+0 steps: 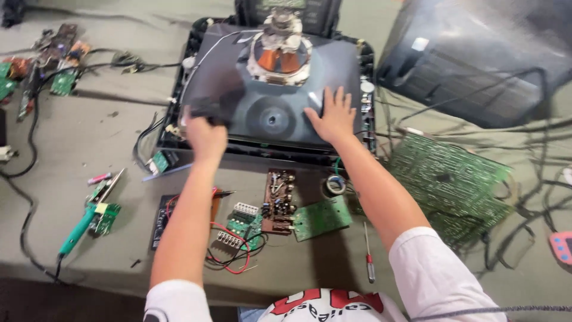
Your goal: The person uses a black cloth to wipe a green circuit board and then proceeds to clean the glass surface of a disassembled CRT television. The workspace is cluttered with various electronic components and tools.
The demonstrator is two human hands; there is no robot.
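Head view, taking the picture tube (pixel 280 101) as the landmark: nearest the person, below the tube, a red-handled screwdriver (pixel 369 259) lies on the grey table (pixel 89 137) beside a green circuit board (pixel 322 217) and a brown circuit board (pixel 279 203) with red wires. Down-left of the tube lies a green-handled soldering iron (pixel 80 226). On the tube's dark glass funnel, the right hand (pixel 333 116) presses flat with fingers spread. At the tube's left edge, the left hand (pixel 205 134) is blurred; whether it grips anything I cannot tell. Right of the tube sit a large green board (pixel 453 179) and, beyond it, a dark plastic back cover (pixel 471 59).
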